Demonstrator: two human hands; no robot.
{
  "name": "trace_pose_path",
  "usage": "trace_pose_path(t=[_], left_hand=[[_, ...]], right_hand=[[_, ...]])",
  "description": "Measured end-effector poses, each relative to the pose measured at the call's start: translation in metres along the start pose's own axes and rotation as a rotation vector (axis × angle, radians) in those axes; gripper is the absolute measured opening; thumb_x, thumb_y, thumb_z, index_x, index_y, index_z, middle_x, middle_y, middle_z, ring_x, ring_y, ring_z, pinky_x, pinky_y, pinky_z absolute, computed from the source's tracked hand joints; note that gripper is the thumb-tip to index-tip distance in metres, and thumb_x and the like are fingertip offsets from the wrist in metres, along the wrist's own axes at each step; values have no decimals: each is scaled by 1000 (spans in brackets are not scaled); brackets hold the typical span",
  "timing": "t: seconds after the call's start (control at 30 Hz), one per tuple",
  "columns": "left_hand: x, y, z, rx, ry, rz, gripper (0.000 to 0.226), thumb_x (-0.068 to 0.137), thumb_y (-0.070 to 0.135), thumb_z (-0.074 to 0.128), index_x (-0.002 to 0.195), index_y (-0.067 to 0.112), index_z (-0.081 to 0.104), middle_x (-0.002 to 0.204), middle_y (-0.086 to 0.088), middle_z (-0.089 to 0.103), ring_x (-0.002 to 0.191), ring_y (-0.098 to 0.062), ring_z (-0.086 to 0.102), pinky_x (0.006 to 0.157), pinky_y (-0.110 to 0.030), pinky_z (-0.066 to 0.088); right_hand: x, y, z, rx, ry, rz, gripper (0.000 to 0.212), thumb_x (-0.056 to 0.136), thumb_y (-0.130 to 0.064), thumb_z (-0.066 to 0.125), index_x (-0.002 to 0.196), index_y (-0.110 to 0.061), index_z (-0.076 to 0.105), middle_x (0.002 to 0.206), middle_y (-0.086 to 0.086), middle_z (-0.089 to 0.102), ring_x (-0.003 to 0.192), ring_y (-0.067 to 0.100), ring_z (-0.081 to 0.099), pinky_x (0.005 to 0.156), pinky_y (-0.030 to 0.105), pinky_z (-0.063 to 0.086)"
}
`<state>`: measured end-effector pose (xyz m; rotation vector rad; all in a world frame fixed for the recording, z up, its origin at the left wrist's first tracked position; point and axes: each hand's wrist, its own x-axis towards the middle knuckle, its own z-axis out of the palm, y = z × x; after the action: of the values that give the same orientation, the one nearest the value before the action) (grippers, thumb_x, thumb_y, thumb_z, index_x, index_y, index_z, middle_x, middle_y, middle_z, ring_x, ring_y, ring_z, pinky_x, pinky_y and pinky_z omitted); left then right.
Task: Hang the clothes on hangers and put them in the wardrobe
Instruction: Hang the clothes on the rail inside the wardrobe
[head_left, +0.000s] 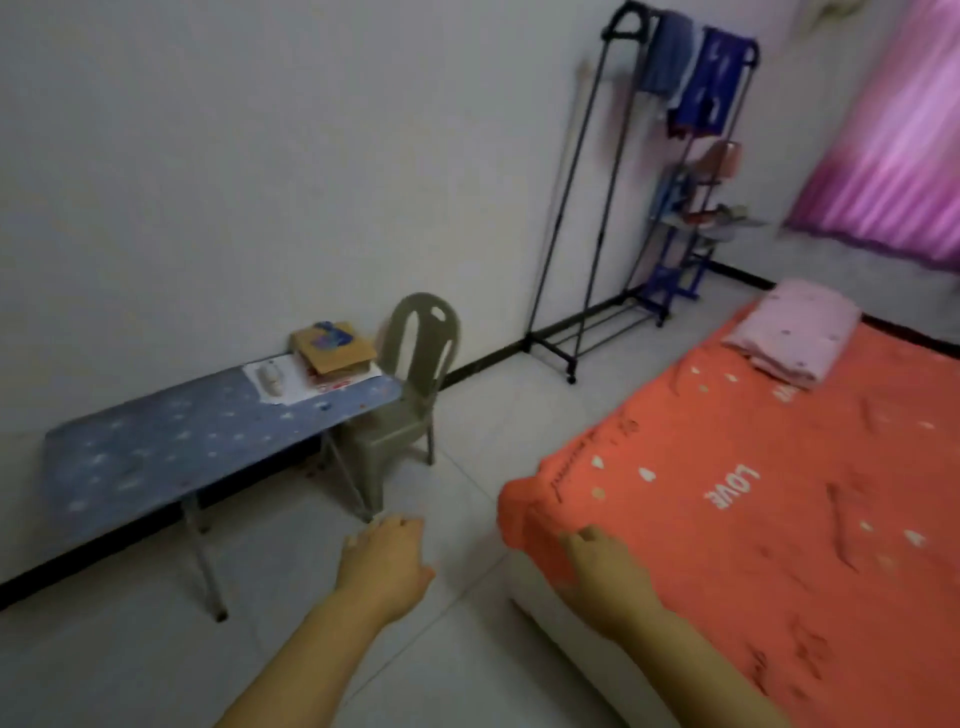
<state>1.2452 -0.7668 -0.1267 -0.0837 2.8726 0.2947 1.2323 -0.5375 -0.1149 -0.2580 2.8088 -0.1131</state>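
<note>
Left hand (387, 561), right hand (605, 577) both loose, empty; suggest reaching folded pink pile (795, 332) on bed (779, 519), lift it two-handed.

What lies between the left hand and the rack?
Bare floor from left hand to rack, in the head view; the chair stands left of it, the bed right.

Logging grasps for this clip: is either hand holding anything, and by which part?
Nothing is held: left hand and right hand are both empty, the right at the orange bedsheet corner.
</note>
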Motion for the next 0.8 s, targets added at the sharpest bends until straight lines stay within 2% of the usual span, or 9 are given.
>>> trace_pose_path(t=[0.17,0.33,0.57,0.8], left_hand=[[45,199,16,81,7,309,53,89,47,51,135,22,38,136,-1,44,126,-23,41,101,-36,34],[57,344,45,173,-64,583,52,88,42,52,133,20,40,135,-3,44,126,-24,41,104,-36,32],[63,485,93,239,-204,887,54,90,42,52,136,19,37,136,-4,43,125,-26,41,102,-38,33],[61,602,131,297,-310,1183,52,92,42,50,137,19,36,137,-3,42,124,-24,40,101,-36,33]], right_hand=[[-43,171,-8,83,42,292,54,92,-34,50,141,-18,35,139,9,40,124,29,41,100,34,36],[-91,285,5,194,81,523,57,93,-35,52,144,-19,31,140,9,39,125,29,40,101,35,36],[-144,385,33,309,92,830,55,92,-36,52,141,-19,35,138,9,42,123,27,42,99,33,38],[-189,453,37,368,123,1117,52,92,-38,49,139,-20,37,137,6,41,122,26,43,97,33,39]])
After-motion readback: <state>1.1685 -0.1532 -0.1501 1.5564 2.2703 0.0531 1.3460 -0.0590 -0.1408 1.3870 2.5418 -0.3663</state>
